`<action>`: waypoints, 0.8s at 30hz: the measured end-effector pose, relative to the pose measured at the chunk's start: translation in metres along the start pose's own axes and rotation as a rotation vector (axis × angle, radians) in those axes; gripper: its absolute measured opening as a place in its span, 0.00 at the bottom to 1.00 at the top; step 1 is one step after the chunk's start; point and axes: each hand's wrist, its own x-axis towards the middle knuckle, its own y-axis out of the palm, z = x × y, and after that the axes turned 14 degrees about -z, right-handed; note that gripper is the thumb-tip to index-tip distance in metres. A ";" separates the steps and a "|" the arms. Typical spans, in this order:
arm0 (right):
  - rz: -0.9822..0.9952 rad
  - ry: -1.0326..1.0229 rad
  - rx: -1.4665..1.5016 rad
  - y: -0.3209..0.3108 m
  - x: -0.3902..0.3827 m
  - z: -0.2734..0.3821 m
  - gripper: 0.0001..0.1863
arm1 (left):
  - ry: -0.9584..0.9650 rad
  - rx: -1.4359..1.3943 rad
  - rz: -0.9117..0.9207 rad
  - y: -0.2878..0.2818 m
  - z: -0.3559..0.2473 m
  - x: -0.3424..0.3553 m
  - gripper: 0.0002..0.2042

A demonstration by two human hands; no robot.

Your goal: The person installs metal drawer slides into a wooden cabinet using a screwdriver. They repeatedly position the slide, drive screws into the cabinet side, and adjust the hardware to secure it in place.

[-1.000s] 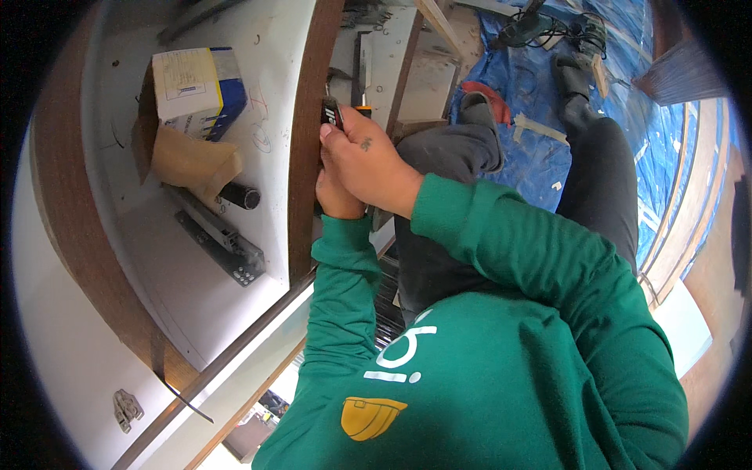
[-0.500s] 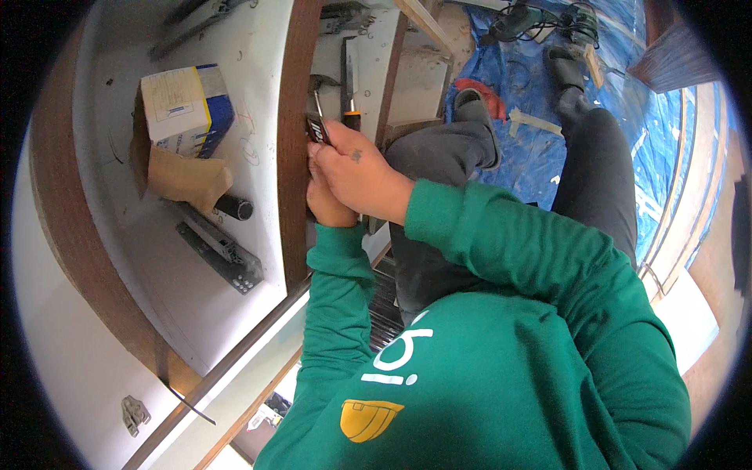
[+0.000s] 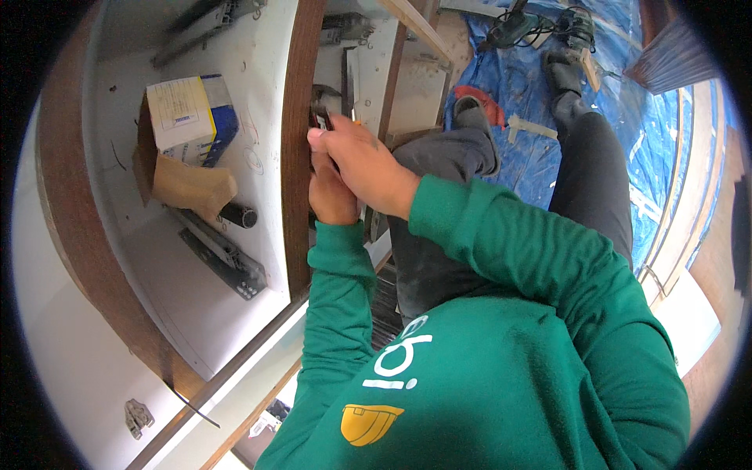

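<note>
My right hand (image 3: 360, 161) is closed on a black tool (image 3: 321, 117), mostly covered by its thumb and fingers, at the edge of an upright dark brown board (image 3: 299, 70). My left hand (image 3: 334, 200) is closed just below and behind it, against the same board; what its fingers hold is hidden. Beyond my hands, a long metal tool (image 3: 349, 74) with a partly hidden orange-marked handle lies in the cabinet, near a blurred dark metal piece (image 3: 329, 98).
A cardboard box (image 3: 188, 117), a black tube (image 3: 239, 215) and metal runners (image 3: 227, 258) sit in the left compartment. A hinge (image 3: 137, 417) lies lower left. Corded power tools (image 3: 509, 31) rest on blue sheeting (image 3: 517, 157) beyond my legs; wooden strips (image 3: 689, 180) stand at the right.
My joined hands have shifted slightly along the board, first toward me, then back away, still gripping. The orange-marked handle is more hidden now, and the whole view has shifted a little.
</note>
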 end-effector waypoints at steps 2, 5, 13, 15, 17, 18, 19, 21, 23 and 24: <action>0.022 0.141 0.284 0.001 -0.004 0.001 0.19 | -0.142 -0.058 -0.110 0.002 -0.006 -0.004 0.28; 0.041 0.084 0.457 0.014 -0.005 -0.007 0.16 | -0.178 -0.015 -0.228 -0.003 -0.009 -0.011 0.28; 0.010 -0.154 0.347 0.022 0.005 -0.032 0.18 | 0.547 0.542 -0.101 -0.013 0.010 -0.012 0.27; -0.005 -0.132 0.266 0.024 0.005 -0.031 0.18 | 0.401 0.453 -0.125 -0.013 0.006 -0.011 0.27; -0.020 -0.184 0.239 0.022 0.007 -0.027 0.18 | 0.139 0.301 -0.168 -0.011 0.004 -0.006 0.27; -0.028 -0.225 0.252 0.020 0.010 -0.025 0.18 | 0.096 0.165 -0.078 -0.010 0.004 -0.003 0.27; -0.040 -0.219 0.235 0.018 0.011 -0.023 0.18 | 0.053 0.028 0.012 -0.009 0.004 0.000 0.27; -0.049 -0.175 0.168 0.014 0.009 -0.020 0.18 | -0.019 -0.111 0.075 -0.011 0.009 0.005 0.27; -0.080 -0.180 0.127 0.016 0.008 -0.019 0.18 | -0.071 -0.115 0.029 -0.015 0.015 0.012 0.26; -0.106 -0.226 0.134 0.017 0.007 -0.019 0.18 | -0.100 -0.182 0.095 -0.018 0.019 0.015 0.26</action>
